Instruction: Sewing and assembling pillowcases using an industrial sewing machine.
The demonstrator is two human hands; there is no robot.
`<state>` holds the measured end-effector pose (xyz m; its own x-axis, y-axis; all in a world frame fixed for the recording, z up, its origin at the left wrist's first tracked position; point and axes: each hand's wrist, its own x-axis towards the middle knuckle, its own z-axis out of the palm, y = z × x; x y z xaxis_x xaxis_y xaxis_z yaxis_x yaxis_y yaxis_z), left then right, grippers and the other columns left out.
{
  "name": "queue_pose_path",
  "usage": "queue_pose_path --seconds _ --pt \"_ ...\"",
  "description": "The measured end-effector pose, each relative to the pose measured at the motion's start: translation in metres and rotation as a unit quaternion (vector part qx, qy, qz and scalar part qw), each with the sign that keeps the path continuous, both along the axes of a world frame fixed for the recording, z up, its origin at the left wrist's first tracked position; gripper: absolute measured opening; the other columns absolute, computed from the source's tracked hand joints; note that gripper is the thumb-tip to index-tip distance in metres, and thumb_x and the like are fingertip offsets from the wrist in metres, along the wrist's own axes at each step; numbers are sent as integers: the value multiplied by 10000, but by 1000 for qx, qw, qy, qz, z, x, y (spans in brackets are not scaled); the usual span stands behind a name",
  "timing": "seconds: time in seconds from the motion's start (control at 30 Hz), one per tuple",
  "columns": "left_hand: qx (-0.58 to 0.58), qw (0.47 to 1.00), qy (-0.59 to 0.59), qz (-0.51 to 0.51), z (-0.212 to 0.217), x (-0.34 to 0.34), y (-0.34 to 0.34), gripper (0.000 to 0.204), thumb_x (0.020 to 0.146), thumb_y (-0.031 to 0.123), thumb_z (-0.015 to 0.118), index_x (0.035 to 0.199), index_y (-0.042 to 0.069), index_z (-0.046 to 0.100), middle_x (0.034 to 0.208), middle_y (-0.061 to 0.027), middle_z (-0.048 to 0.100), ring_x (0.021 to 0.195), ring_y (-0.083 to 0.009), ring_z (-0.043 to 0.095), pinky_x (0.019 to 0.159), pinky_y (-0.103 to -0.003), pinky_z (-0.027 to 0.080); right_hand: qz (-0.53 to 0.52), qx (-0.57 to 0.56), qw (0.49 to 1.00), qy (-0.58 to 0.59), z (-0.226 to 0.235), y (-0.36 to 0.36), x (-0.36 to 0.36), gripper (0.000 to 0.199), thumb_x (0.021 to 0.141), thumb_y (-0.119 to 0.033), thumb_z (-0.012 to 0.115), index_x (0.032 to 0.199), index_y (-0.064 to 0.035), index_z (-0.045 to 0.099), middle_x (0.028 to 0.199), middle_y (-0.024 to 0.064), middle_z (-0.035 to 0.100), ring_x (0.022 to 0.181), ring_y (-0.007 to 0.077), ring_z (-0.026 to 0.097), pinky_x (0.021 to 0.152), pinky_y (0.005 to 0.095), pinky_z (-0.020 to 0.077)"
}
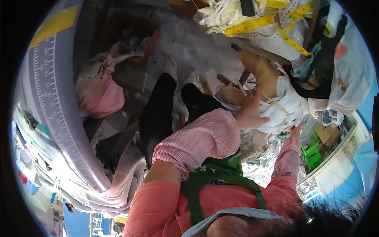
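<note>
A tan dress form (262,73) stands in front of me with a white fabric piece (290,104) wrapped around it. My left hand (250,110) lies flat on that white fabric, fingers spread, at the end of a pink striped sleeve cover. My right hand (297,130) reaches up to the lower edge of the same fabric. Its fingers are mostly hidden behind the cloth, so I cannot tell its grip. A green apron strap (215,173) crosses my pink shirt.
A yellow measuring tape (262,21) drapes over pale cloth above the form. My black trouser legs (158,112) point toward the floor. A grey table with a ruler scale (51,98) curves along the left, a pink bundle (106,98) beside it. A green stool (314,155) stands at the right.
</note>
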<state>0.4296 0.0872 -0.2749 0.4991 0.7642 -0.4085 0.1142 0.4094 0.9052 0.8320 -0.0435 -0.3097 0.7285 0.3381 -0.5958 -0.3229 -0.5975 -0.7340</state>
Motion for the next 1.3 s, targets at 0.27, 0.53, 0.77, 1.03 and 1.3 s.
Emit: queue_pose_path --seconds 0.27,0.53,0.77,1.03,1.3 --pt "-15 996 -56 -64 -11 -5 -8 1275 613 310 821 1453 -105 -44 1448 -349 182 1365 -449 220 1152 -419 189 117 0 993 -19 1 -22 28 641 985 -446 415 1517 -158 205 1514 62 321 1369 261 345 1127 429 309" --pt "-5 985 -117 -129 -13 -9 -4 1283 635 380 814 1450 -113 -46 1453 -382 143 1372 -480 192 1152 -416 192 29 37 999 20 0 -17 22 614 989 -520 366 1437 -100 373 1385 55 487 1259 242 484 1056 400 391" --pt "-57 965 -133 -218 -6 -16 8 1260 699 411 777 1460 -84 -96 1514 -354 23 1438 -423 68 1179 -397 124 35 30 999 19 7 -8 16 628 986 -530 360 1446 -102 354 1404 58 464 1275 246 464 1069 405 373" --pt "-63 956 -172 -231 -4 -18 9 1259 714 415 772 1456 -83 -114 1501 -379 15 1433 -437 74 1174 -392 153 42 20 999 19 13 1 12 645 983 -542 353 1456 -105 334 1427 61 437 1294 249 440 1083 411 353" --pt "-77 934 -210 -278 -11 -22 11 1280 725 446 765 1465 -30 -164 1517 -359 -22 1444 -426 49 1174 -388 149 39 19 999 9 24 6 5 661 980 -554 346 1467 -108 313 1449 65 411 1313 253 417 1097 417 333"
